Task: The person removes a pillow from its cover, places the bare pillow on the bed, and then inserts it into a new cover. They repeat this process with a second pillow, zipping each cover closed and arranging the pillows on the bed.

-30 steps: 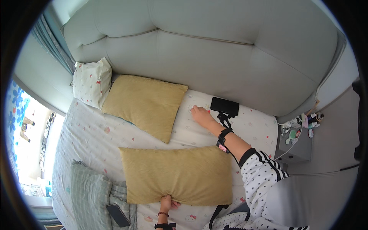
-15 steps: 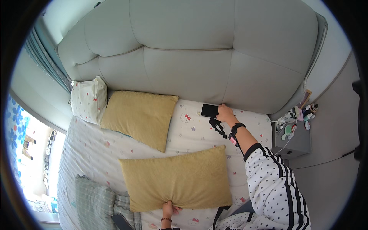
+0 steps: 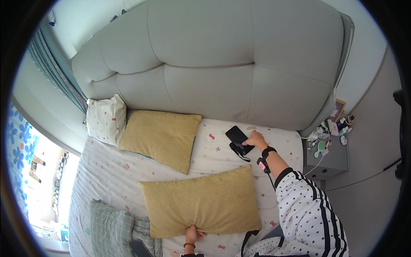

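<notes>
My right hand (image 3: pixel 256 140) pinches the right side of a black smartphone (image 3: pixel 234 137) near the headboard. The phone sits askew, and a black strap (image 3: pixel 238 152) trails below it on the sheet. My left hand (image 3: pixel 194 235) grips the near edge of a mustard-yellow pillow (image 3: pixel 203 201), which is creased where the fingers press in. Its fingertips are partly hidden by the fabric. Farther back, beside the headboard, lies a second yellow pillow (image 3: pixel 160 137).
A patterned white pillow (image 3: pixel 106 120) leans at the far left. Green checked cloth (image 3: pixel 111 229) and another dark phone (image 3: pixel 139 248) lie at the near left. The padded grey headboard (image 3: pixel 205 90) spans the back. At right, a grey nightstand (image 3: pixel 332 160) holds bottles and a cable.
The phone has turned from level to slanting, with its right end drawn toward me. My right hand moved slightly nearer with it. The left hand keeps its grip; the whole view shifted a little.
</notes>
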Action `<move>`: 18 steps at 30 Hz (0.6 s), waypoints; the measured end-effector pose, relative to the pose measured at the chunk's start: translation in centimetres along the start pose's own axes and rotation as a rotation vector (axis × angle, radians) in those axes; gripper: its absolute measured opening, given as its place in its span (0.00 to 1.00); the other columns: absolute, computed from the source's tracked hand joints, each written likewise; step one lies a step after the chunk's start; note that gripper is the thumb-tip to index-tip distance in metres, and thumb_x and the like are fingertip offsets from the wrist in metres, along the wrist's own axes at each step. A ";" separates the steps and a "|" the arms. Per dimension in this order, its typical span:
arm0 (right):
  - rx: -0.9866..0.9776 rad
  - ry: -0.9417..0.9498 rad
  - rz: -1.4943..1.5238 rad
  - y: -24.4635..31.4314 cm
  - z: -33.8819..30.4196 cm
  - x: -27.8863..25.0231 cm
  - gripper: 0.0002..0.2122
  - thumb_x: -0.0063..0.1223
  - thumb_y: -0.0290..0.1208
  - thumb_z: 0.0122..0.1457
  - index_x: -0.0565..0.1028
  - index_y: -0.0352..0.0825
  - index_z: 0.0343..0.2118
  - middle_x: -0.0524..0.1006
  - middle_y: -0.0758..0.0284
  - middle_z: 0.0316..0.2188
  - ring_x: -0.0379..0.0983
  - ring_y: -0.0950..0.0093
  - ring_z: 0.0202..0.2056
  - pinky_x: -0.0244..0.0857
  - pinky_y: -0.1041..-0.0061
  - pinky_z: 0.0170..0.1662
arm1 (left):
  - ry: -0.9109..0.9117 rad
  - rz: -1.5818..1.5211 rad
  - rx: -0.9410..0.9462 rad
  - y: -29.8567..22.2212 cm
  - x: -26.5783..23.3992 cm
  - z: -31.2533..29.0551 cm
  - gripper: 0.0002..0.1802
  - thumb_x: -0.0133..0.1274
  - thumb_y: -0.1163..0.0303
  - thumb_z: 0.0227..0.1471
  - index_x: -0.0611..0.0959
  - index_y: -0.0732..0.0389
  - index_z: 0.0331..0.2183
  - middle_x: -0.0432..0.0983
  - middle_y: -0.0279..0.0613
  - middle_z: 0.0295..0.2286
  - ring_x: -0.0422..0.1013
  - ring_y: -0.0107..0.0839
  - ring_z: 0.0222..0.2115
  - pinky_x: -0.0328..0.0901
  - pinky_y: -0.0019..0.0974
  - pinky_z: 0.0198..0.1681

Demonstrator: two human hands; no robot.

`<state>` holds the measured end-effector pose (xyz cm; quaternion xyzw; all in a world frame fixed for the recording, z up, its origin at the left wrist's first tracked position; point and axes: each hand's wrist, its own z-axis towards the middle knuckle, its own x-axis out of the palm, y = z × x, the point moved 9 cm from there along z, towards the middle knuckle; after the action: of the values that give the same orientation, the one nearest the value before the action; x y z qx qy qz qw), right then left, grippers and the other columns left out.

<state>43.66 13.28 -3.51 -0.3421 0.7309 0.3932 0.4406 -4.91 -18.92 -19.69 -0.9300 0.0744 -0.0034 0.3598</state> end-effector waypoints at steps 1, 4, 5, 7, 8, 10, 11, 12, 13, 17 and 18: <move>0.033 -0.022 -0.019 -0.4 -0.4 0.0 0.36 0.72 0.49 0.33 0.74 0.29 0.44 0.77 0.56 0.42 0.73 0.61 0.46 0.68 0.68 0.46 | 0.008 -0.025 0.012 -0.2 0.2 -0.1 0.30 0.29 0.60 0.56 0.75 0.73 0.19 0.76 0.58 0.16 0.75 0.44 0.15 0.70 0.36 0.15; 0.072 0.022 0.087 -0.9 -1.2 1.2 0.35 0.72 0.49 0.33 0.74 0.28 0.43 0.77 0.56 0.42 0.74 0.61 0.45 0.68 0.69 0.46 | 0.012 -0.022 0.010 -0.5 0.4 -0.2 0.30 0.29 0.60 0.56 0.75 0.73 0.18 0.76 0.58 0.16 0.75 0.44 0.16 0.70 0.36 0.14; 0.085 0.044 0.125 -1.0 -1.3 1.7 0.35 0.72 0.48 0.33 0.74 0.28 0.42 0.77 0.56 0.42 0.74 0.62 0.45 0.68 0.69 0.46 | 0.021 0.000 -0.004 -0.4 0.5 -0.2 0.30 0.29 0.60 0.56 0.75 0.73 0.18 0.76 0.58 0.16 0.75 0.44 0.16 0.70 0.36 0.14; -0.012 0.068 0.224 -0.2 -1.6 1.6 0.29 0.71 0.45 0.37 0.76 0.28 0.38 0.78 0.55 0.39 0.76 0.63 0.41 0.69 0.69 0.42 | 0.025 -0.003 -0.005 -0.5 0.5 -0.1 0.30 0.29 0.59 0.56 0.75 0.73 0.18 0.76 0.58 0.16 0.75 0.43 0.16 0.69 0.36 0.14; -0.087 0.084 0.280 0.4 -2.0 1.1 0.27 0.70 0.44 0.38 0.76 0.28 0.37 0.78 0.55 0.38 0.76 0.63 0.39 0.69 0.69 0.41 | 0.022 -0.022 0.004 -0.6 0.5 -0.1 0.31 0.29 0.59 0.56 0.75 0.72 0.17 0.76 0.58 0.16 0.75 0.43 0.16 0.69 0.36 0.14; -0.168 0.033 0.197 0.5 -3.5 -1.5 0.22 0.68 0.40 0.42 0.76 0.29 0.35 0.79 0.59 0.31 0.76 0.65 0.31 0.68 0.68 0.35 | 0.003 -0.041 0.022 -0.6 0.4 0.1 0.32 0.28 0.58 0.56 0.75 0.72 0.17 0.76 0.57 0.17 0.75 0.43 0.16 0.69 0.35 0.14; -0.199 0.060 0.378 0.1 -5.1 -2.9 0.19 0.67 0.38 0.44 0.76 0.30 0.35 0.77 0.61 0.29 0.73 0.69 0.29 0.67 0.70 0.33 | -0.012 -0.038 0.028 -0.5 0.2 0.3 0.32 0.28 0.57 0.57 0.75 0.72 0.17 0.76 0.57 0.17 0.76 0.43 0.16 0.69 0.35 0.14; -0.184 0.083 0.520 -1.0 -7.2 -4.4 0.17 0.66 0.35 0.45 0.76 0.30 0.34 0.76 0.64 0.27 0.71 0.73 0.27 0.66 0.71 0.31 | -0.025 -0.031 0.032 -0.4 0.1 0.4 0.33 0.28 0.57 0.57 0.75 0.72 0.17 0.76 0.57 0.17 0.76 0.43 0.17 0.69 0.35 0.15; -0.139 0.109 0.657 -2.5 -9.7 -5.8 0.14 0.65 0.33 0.47 0.76 0.31 0.34 0.75 0.67 0.24 0.68 0.77 0.25 0.64 0.73 0.29 | -0.012 -0.017 0.041 -0.2 0.1 0.5 0.33 0.27 0.56 0.57 0.76 0.72 0.18 0.76 0.57 0.17 0.76 0.43 0.16 0.69 0.35 0.15; -0.181 -0.037 0.743 -8.2 -21.5 -14.4 0.14 0.64 0.32 0.49 0.76 0.29 0.34 0.77 0.69 0.26 0.69 0.82 0.27 0.63 0.78 0.29 | 0.069 0.057 0.040 -0.1 0.2 1.3 0.35 0.26 0.54 0.58 0.76 0.76 0.22 0.77 0.57 0.18 0.75 0.43 0.15 0.70 0.36 0.16; -0.171 -0.087 0.741 -9.8 -24.3 -16.2 0.14 0.64 0.33 0.50 0.77 0.28 0.35 0.77 0.69 0.26 0.69 0.82 0.27 0.63 0.79 0.29 | 0.077 0.058 0.008 0.0 0.0 1.1 0.35 0.26 0.54 0.58 0.76 0.76 0.22 0.78 0.57 0.19 0.74 0.43 0.15 0.70 0.36 0.16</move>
<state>49.00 -10.03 15.99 -0.0733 0.7501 0.5996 0.2692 -4.84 -18.20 -20.53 -0.9253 0.1152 -0.0288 0.3603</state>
